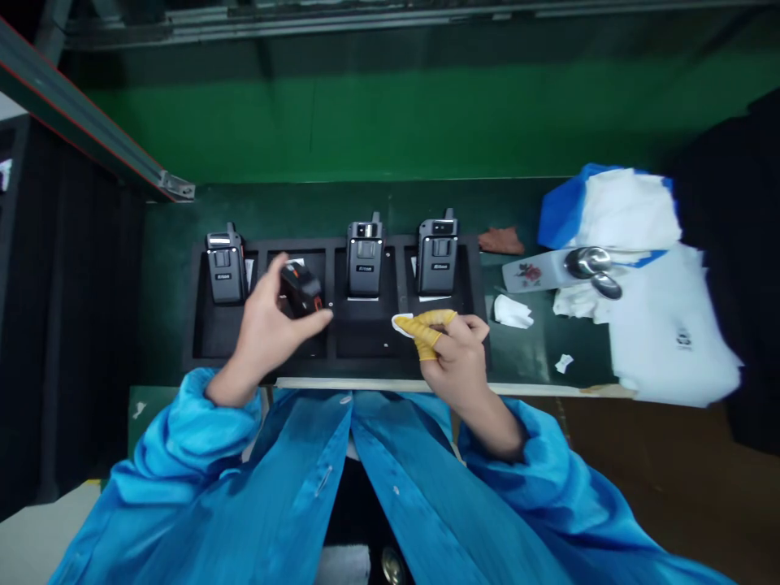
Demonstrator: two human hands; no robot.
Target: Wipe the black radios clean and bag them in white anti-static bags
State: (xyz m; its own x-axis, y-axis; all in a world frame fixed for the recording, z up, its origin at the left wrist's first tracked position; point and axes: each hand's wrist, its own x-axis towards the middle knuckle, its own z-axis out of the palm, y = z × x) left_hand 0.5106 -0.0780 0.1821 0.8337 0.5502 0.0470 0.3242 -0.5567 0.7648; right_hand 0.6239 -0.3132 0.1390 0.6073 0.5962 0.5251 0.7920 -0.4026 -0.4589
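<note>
My left hand [266,325] grips a dark handheld radio [303,286] by its ends, tilted above the second compartment of a black foam tray [331,341]. Yellow finger covers wrap several fingers of my right hand [454,349]. Those fingers pinch a small white piece of cloth [400,325] over the tray's front right part. Three more radios with short antennas lie face up in the tray: a left radio [225,268], a middle radio [365,264] and a right radio [437,260]. White paper slips show under or beside them.
To the right are a brown cloth [501,240], a crumpled white wipe [513,311], a box with a rose print [530,274], a shiny metal object [590,262], a blue bag with white cloths [630,207] and a white plastic bag [673,325]. Dark stacked trays [91,325] stand left.
</note>
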